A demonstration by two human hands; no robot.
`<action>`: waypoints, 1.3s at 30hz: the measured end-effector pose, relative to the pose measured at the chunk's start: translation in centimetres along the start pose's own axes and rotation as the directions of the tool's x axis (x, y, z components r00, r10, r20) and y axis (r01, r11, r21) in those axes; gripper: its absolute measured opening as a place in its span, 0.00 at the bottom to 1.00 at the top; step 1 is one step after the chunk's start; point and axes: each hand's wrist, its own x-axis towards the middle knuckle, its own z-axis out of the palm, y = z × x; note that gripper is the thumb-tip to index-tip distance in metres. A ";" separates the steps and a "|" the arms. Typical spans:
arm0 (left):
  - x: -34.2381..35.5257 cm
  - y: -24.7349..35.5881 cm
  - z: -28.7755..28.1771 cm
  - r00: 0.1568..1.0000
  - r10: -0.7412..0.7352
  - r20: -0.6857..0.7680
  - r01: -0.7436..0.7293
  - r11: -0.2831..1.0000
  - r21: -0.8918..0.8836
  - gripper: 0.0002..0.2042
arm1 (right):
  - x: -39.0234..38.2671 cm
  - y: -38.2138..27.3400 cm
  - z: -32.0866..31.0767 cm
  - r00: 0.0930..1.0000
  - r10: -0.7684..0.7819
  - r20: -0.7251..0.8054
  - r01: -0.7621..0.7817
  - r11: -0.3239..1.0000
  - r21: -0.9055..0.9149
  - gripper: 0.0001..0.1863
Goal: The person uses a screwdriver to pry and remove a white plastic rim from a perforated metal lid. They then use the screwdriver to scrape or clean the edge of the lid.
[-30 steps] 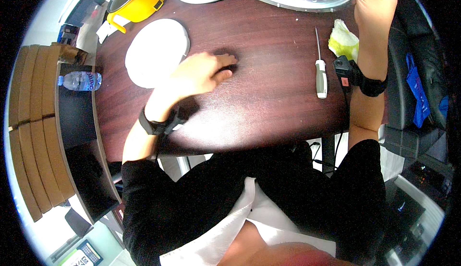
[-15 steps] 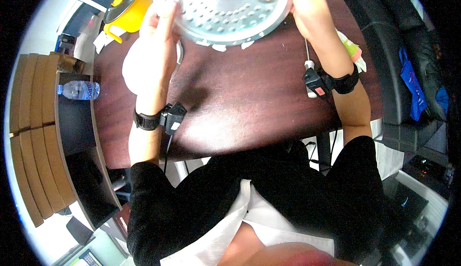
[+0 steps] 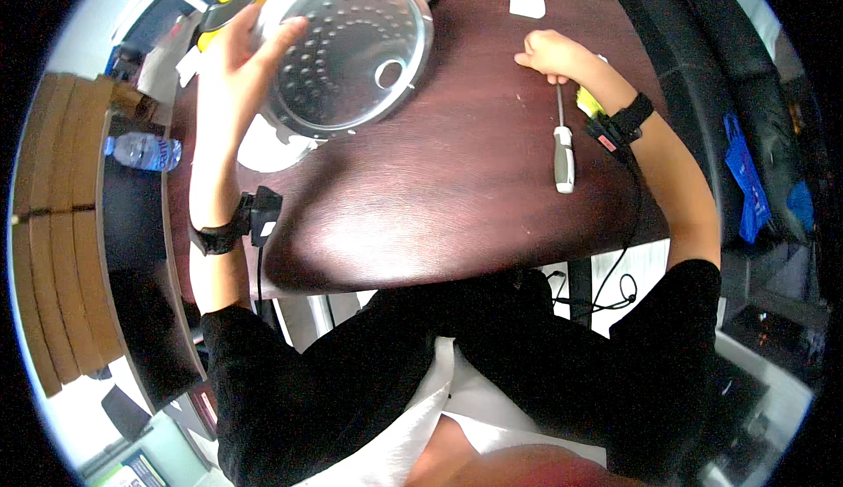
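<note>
Left grip (image 3: pixel 235 65) pinches the rim of the dimpled metal disc (image 3: pixel 347 43), thumb laid over its face and the other fingers mostly hidden behind. From that hand the disc lies to the right, over the far left part of the worktop (image 3: pixel 474 136), its near edge overlapping the white round piece (image 3: pixel 277 151) in view; whether the two touch, I cannot tell. Being round, the disc has no long axis; its face looks tilted, and its round hole sits toward the near right edge, on the side away from the thumb. Right hand (image 3: pixel 555 52) is well apart from the disc, fingers loosely curled; whether they pinch anything cannot be told. It is the nearer one to the screwdriver (image 3: pixel 564 162), which lies with its long axis running almost straight away from the person, handle near, shaft pointing toward the fingers; contact there is unclear.
</note>
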 end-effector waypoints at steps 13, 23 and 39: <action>-0.4 1.3 1.0 0.988 0.000 0.154 -0.049 0.949 0.312 0.27 | -2.6 -2.3 -2.0 0.943 -0.298 -0.150 0.311 0.948 0.073 0.12; -0.7 -0.1 1.3 0.994 -0.015 0.113 -0.005 0.984 0.177 0.23 | -6.2 -8.2 -1.9 0.700 -0.560 -0.442 0.707 0.632 0.318 0.10; -1.9 2.8 0.6 0.965 0.224 0.135 -0.261 0.855 0.448 0.23 | -5.4 -14.1 1.9 0.786 -0.326 -0.526 0.571 0.054 0.819 0.11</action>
